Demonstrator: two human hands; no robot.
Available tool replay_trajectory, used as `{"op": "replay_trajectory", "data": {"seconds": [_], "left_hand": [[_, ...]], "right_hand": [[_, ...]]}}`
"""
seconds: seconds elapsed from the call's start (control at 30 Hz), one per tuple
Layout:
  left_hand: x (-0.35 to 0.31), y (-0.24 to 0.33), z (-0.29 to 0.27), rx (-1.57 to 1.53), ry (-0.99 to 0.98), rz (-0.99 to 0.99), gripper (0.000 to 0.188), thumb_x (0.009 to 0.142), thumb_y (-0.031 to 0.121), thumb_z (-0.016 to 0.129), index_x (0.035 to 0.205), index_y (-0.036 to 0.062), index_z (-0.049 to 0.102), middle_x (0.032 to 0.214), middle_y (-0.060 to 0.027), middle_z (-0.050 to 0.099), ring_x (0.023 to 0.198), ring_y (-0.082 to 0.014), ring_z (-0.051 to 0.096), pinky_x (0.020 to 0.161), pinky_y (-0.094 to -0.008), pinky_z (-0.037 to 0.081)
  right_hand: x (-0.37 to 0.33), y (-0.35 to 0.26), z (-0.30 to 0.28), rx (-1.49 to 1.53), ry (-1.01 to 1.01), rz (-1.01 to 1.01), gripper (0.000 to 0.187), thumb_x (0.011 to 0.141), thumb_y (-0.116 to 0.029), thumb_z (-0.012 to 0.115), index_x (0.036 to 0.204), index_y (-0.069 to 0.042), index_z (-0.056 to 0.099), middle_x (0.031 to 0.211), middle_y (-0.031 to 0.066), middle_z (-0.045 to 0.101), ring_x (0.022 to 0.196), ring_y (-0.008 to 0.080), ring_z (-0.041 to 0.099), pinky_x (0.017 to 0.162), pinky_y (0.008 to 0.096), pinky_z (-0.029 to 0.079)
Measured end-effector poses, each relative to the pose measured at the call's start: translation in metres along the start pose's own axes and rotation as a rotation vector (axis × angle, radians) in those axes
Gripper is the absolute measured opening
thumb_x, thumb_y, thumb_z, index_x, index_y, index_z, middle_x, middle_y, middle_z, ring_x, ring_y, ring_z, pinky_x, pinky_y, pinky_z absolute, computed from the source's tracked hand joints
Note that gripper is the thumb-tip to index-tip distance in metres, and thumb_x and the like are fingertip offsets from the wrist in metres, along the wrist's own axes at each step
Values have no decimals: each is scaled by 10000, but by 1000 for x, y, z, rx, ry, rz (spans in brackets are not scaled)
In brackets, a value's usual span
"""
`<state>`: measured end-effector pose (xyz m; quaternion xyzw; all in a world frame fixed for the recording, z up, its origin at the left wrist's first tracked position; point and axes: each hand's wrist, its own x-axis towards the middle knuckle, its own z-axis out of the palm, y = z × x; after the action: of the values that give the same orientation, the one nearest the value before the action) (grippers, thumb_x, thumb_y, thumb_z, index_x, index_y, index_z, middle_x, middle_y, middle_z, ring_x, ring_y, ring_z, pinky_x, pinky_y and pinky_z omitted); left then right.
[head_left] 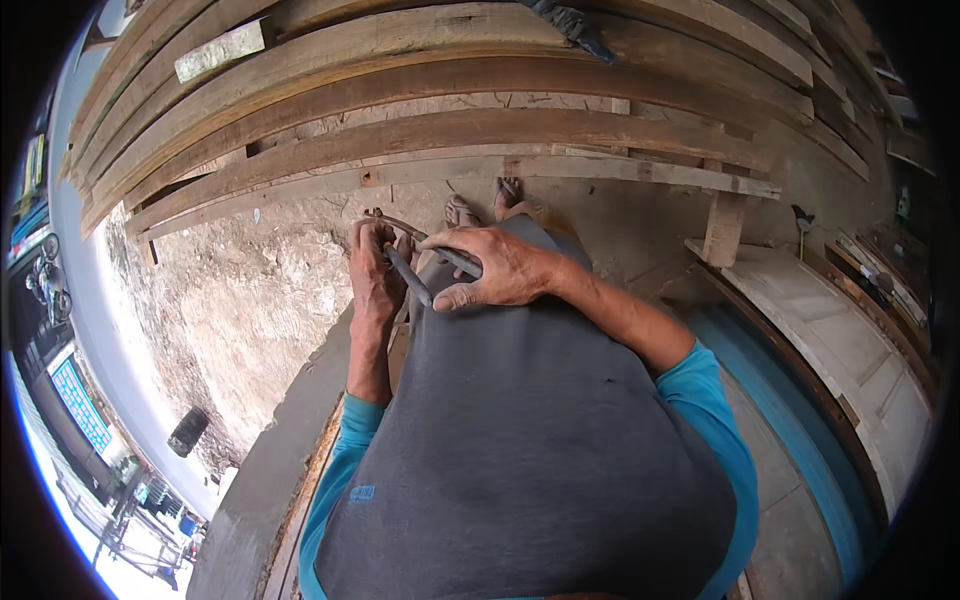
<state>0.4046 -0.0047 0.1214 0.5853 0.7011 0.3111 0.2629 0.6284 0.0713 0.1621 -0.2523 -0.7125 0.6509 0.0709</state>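
- In the head view, the left hand (372,270) has its fingers closed around the pincers (408,277) near their head end, probably to keep the tool steady.
- The right hand (510,265) is clasped on the handles, with its thumb close to the tip of one; the handles stand spread, so this grip seems to suit controlling their opening.
- The two hands are near each other, and the pincers are between them, in front of the grey shirt (540,420). This position, I think, keeps the tool within easy sight.
- Whether the tool bites on something small, I cannot tell.
- Beyond the hands, long beams (430,135) lie side by side with gaps, perhaps to keep them separate. A pale block (220,50) rests on them.
- The feet (460,212) are just below the nearest beam, on the ground (270,290).
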Motion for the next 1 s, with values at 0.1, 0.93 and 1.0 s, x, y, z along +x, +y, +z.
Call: {"op": "replay_trajectory", "data": {"seconds": [0.1,0.93,1.0], "left_hand": [[8,4,12,64,-82,137,287,827,58,758,974,33,512,989,-159,564,847,-366,582,720,-446,483],[22,60,91,-145,-400,-308,423,923,350,740,1138,1,634,988,-134,703,710,-177,669,635,-325,534],[21,65,101,-179,-390,-425,439,922,380,740,1115,-2,640,949,-116,695,714,-176,673,616,-334,534]], "right_hand": [[-15,8,18,506,167,165,933,855,-598,724,1475,20,399,1405,306,517,1320,404,520,1095,457,433],[-188,113,-25,-77,1078,367,537,827,-151,693,1301,-14,480,985,203,659,925,384,672,827,448,533],[-202,105,-32,-60,1122,267,520,832,-138,683,1293,-10,479,965,197,650,899,365,669,818,442,531]]}}
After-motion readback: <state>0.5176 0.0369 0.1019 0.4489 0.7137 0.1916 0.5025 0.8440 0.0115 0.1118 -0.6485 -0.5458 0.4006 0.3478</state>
